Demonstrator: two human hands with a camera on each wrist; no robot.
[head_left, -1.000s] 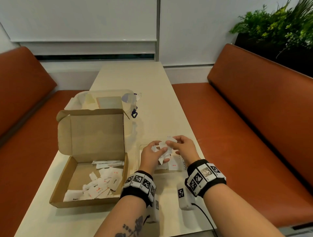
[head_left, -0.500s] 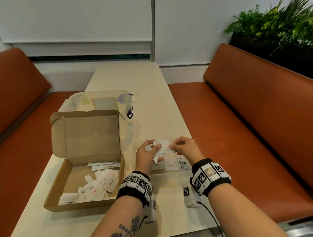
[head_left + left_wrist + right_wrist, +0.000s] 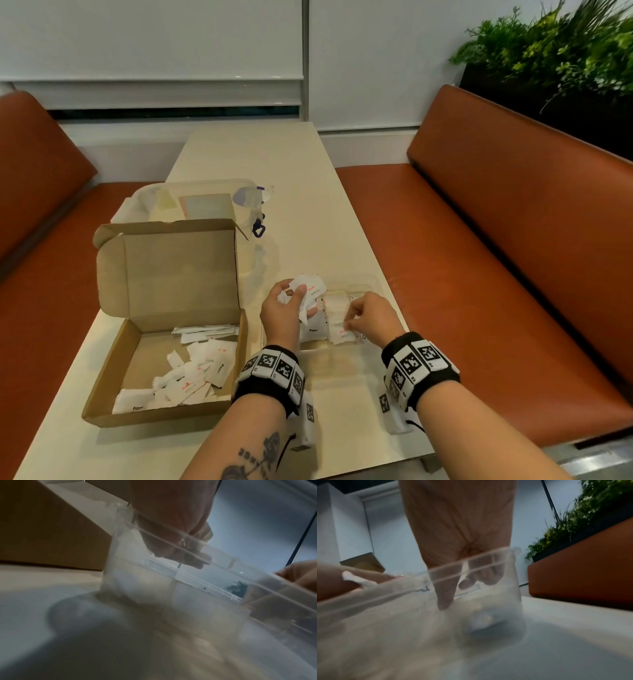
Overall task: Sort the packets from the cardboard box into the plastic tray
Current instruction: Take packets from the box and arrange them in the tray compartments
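Booth seating in orange-brown upholstery flanks a long cream tabletop (image 3: 246, 161), with a planter of greenery behind the seat back on one side. All positions below are given relative to the plastic tray (image 3: 378, 284), a clear compartmented tray near the tabletop's front edge.

The cardboard box (image 3: 164, 346) stands just left of the tray, lid raised, with many white packets (image 3: 191, 373) loose on its floor. A clear lidded container (image 3: 191, 202) sits beyond the box, well behind the tray.

The left hand (image 3: 284, 315) is over the tray's left end, fingers curled round a bunch of packets (image 3: 310, 291) held above the compartments. The right hand (image 3: 368, 317) is inside the tray toward its right part, fingers (image 3: 444, 599) pointing down and pinched close together at a packet (image 3: 342, 334) lying in a compartment; whether that packet is gripped or only being set down cannot be told. Several packets already lie in the tray's near compartments.

Judgement: the sorting step is in hand, the right hand distributing singles from the left hand's bunch. Much remains in the box. The next move calls for releasing this packet flat, then drawing another from the bunch and matching its print to the correct compartment
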